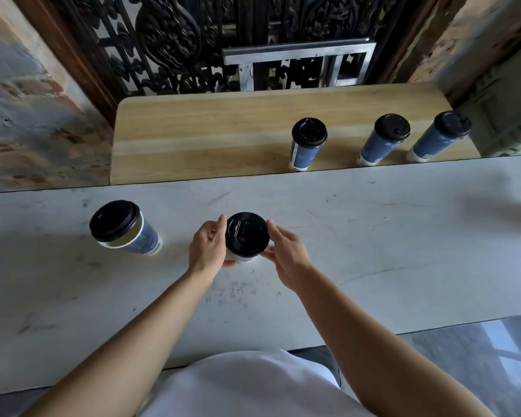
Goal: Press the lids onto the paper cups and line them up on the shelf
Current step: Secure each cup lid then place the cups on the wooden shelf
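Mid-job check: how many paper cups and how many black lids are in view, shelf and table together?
Paper cups: 5, with 3 on the shelf at and 2 on the table at
Black lids: 5, one on each cup
Total: 10

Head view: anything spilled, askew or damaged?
Nothing stands out. Three lidded cups stand upright on the wooden shelf, a fourth cup stands on the white table, and the left hand and right hand hold the centre cup under its lid. No spill shows; their lean looks like lens distortion.
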The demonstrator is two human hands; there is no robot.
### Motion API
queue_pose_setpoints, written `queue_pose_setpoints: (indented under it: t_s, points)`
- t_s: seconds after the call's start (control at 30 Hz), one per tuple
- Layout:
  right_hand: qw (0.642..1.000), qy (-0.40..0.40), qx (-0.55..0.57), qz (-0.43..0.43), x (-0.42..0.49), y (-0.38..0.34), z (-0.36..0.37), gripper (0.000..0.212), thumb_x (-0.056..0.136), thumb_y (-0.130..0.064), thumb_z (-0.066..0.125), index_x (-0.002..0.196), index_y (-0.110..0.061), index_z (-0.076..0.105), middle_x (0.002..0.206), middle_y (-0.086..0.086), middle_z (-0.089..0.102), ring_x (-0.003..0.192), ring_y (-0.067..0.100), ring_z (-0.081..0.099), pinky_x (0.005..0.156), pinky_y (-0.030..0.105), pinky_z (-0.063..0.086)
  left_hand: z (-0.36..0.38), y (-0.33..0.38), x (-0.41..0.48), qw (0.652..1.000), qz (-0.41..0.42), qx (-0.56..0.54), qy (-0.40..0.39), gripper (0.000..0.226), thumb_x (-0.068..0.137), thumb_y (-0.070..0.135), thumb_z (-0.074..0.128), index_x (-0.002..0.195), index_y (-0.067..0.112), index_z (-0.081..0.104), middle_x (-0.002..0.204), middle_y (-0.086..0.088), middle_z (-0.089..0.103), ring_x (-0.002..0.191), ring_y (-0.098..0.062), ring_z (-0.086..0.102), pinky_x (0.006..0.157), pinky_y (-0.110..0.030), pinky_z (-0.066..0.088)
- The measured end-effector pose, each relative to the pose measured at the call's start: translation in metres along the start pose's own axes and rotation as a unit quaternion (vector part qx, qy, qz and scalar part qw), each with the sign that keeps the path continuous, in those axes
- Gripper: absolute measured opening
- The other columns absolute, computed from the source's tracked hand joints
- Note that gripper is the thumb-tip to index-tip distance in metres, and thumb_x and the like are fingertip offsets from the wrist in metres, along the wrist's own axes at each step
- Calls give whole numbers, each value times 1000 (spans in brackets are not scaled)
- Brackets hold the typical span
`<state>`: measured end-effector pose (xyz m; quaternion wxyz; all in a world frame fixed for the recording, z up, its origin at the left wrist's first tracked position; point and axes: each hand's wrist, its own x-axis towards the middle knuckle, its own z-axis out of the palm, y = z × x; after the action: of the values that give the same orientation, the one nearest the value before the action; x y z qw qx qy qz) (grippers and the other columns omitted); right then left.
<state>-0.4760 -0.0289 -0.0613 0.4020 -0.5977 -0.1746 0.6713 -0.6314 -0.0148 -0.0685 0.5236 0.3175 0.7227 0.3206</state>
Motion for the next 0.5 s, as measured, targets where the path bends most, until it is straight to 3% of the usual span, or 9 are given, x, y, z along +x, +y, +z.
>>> queue_pose_setpoints:
  t_s: [0.1,0.27,0.4,0.5]
  points:
    - [998,-5,-54,-14,0,3,1,38,106,-39,49,122,-13,71,124,10,71,109,24,67,75,34,60,-4,-1,2,1000,10,16,-10,43,98,56,50,101,15,62,104,-2,59,106,-24,62,62,-48,64]
    - [994,3,-108,-27,2,4,5,39,107,-40,44,122,-13,67,123,10,67,112,28,66,75,51,64,-12,-5,7,997,56,21,-53,34,103,46,45,104,16,60,102,1,58,108,-22,61,66,-48,64]
    - [990,13,-127,-52,6,9,5,38,107,-40,44,120,-12,66,119,9,67,104,21,69,76,50,65,-11,-6,12,991,91,9,-102,29,109,33,37,106,22,64,105,-1,66,105,-20,65,75,-48,63]
    - [990,19,-128,-64,8,13,6,37,106,-40,44,116,-13,67,110,6,68,99,17,70,73,49,65,-9,-10,11,988,92,-20,-125,35,110,32,32,110,29,67,111,2,70,105,-10,68,67,-39,64]
